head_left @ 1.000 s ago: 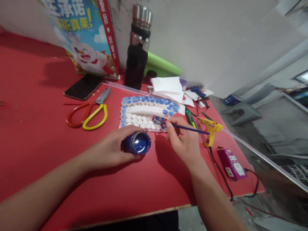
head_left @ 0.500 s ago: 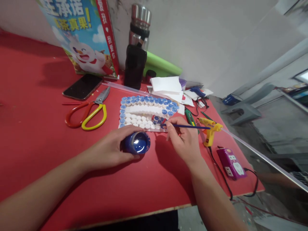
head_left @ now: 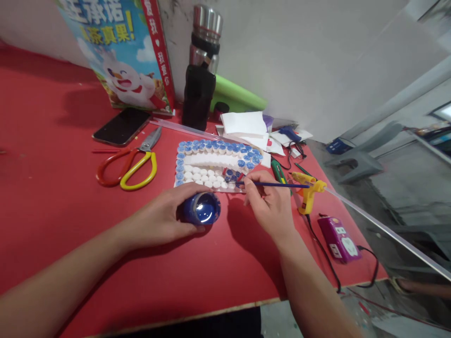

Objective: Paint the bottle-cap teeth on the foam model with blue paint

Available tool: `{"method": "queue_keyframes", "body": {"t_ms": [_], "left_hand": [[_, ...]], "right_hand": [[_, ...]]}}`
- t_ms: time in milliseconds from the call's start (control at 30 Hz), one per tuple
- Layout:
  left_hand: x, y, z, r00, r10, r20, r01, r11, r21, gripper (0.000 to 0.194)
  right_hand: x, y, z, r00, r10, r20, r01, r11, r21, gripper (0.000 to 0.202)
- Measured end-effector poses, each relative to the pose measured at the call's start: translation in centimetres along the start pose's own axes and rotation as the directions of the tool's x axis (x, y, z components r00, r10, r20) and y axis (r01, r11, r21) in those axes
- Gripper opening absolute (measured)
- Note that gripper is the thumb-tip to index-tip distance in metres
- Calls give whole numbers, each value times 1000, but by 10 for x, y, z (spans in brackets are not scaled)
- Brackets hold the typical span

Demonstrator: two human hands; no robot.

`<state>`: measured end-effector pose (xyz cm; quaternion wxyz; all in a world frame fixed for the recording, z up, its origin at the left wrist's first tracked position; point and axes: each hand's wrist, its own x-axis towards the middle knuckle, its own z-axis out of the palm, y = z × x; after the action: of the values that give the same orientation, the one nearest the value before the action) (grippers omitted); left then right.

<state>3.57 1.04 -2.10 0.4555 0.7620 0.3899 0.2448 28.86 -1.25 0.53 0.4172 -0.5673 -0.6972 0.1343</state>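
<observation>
My left hand (head_left: 176,213) is wrapped round a small jar of blue paint (head_left: 205,209), its open mouth tilted towards me. A thin blue paintbrush (head_left: 278,185) is pinched in my right hand (head_left: 266,199), its tip pointing left at the lower right part of a craft board (head_left: 211,160). Rows of small round pieces cover the board. Those along the top, left and right are painted light blue, several near the brush tip are dark blue, and the lower left ones are white. Whether the bristles touch a piece I cannot tell.
Left of the board lie scissors (head_left: 132,166) and a phone (head_left: 121,126). Behind stand a steel flask (head_left: 206,35), a black bottle (head_left: 198,94) and a printed bag (head_left: 130,56). A yellow glue gun (head_left: 307,190), a green cutter (head_left: 278,171) and a purple power socket box (head_left: 338,239) are on the right.
Both hands, the jar and the brush stay nearly where they were. At the far right edge, another person's limb has shifted lower.
</observation>
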Motion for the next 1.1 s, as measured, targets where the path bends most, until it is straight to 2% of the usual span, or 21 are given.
{"method": "queue_keyframes", "body": {"t_ms": [133,333,533,700,1033,1100], "left_hand": [[0,0,-1,1000,15,0,-15,1000,2,54],[0,-1,0,1000,15,3,-15,1000,-7,53],[0,-1,0,1000,13,3,-13,1000,0,54],[0,-1,1,1000,12,1,-12,1000,-13,54],[0,-1,-1,1000,17,5,-17,1000,-4,54],[0,-1,-1,1000,19,1,-19,1000,3,54]], "right_hand": [[0,-1,-1,999,5,-37,-4,1000,20,14],[1,-1,0,1000,-1,-8,0,1000,-11,15],[0,-1,-3,998,21,-54,-21,1000,-4,15],[0,-1,-3,1000,19,-10,-19,1000,-10,16],[-1,0,-4,998,32,-61,-33,999,-21,18],[-1,1,-4,995,25,-99,-29,999,-39,19]]}}
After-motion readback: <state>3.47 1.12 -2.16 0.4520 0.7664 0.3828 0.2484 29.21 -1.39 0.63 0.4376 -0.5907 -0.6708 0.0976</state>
